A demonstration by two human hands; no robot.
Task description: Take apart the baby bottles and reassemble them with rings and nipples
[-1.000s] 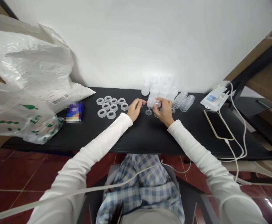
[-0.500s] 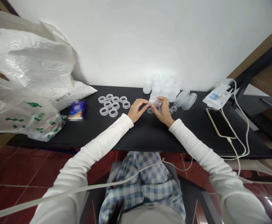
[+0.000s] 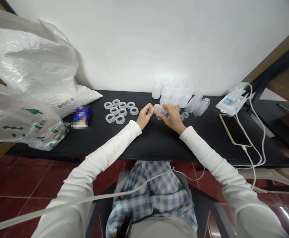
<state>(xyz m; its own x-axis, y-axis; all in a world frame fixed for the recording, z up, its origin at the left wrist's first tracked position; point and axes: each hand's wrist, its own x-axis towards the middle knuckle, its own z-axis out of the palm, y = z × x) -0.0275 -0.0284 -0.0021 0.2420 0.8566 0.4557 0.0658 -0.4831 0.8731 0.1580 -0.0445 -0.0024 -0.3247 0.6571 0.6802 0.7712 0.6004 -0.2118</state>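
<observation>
My right hand grips a small clear plastic cup lying on its side, its closed end pointing left. My left hand has curled fingers and holds nothing, with its fingertips just left of that cup. Several clear plastic rings lie in a cluster left of my left hand. More small rings sit around my right hand. Behind my hands stand several frosted plastic bottles, and two stacks of nested clear cups lie to their right.
The black table runs along a white wall. Large plastic bags and a pixelated blue packet are at left. A phone with a white cable and a white package are at right.
My left hand has drawn back leftward and let go of the clear cup. The cup, still in my right hand, has tilted and swung left.
</observation>
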